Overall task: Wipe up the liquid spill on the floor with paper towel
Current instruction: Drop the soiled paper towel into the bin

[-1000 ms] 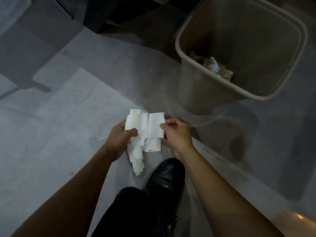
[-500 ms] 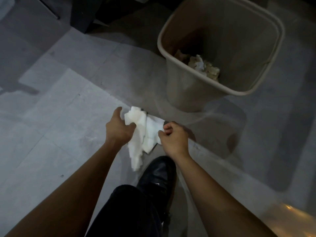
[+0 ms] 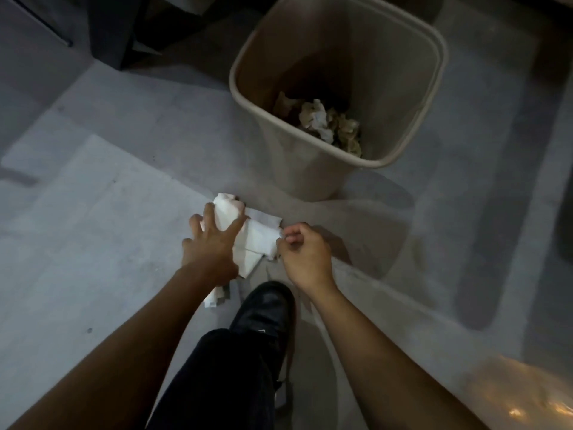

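- Towel [image 3: 252, 243], white, soft and crumpled, lay on the grey tiled floor [image 3: 93, 243] before a tan plastic bin [image 3: 310, 181].
- Left hand [image 3: 214, 243] pressed it, fingers spread wide.
- Right hand [image 3: 305, 252] seemingly pinched its edge, fingers curled.

A dim room with a grey tiled floor [image 3: 93, 231] crossed by faint grout lines. A beige plastic waste bin [image 3: 297, 169] stands on it toward the far edge, crumpled paper inside. Dark furniture legs [image 3: 108, 32] stand at the far left corner, and a warm light glare [image 3: 524, 395] sits at the near right corner.
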Action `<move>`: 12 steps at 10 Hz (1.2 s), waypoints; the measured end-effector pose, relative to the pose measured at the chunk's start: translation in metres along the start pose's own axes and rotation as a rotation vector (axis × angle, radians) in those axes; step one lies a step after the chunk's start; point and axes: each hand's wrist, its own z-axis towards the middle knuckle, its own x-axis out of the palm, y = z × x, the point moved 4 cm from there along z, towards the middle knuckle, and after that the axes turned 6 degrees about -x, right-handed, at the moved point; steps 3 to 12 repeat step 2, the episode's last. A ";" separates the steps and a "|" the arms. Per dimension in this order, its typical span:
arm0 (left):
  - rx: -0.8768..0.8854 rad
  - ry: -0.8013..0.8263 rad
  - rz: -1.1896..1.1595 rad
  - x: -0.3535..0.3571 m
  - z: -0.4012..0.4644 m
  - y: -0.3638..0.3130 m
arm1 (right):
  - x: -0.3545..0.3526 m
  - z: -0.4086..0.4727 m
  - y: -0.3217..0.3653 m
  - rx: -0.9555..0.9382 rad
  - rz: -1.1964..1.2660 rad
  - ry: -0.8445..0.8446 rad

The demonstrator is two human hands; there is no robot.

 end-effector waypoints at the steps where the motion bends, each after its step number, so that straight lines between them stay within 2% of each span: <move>1: -0.037 -0.048 0.030 -0.014 -0.009 -0.006 | -0.024 -0.013 -0.005 0.004 -0.018 0.018; 2: 0.050 -0.108 0.058 -0.044 -0.031 -0.038 | -0.066 -0.030 -0.001 0.023 0.022 0.005; 12: 0.050 -0.108 0.058 -0.044 -0.031 -0.038 | -0.066 -0.030 -0.001 0.023 0.022 0.005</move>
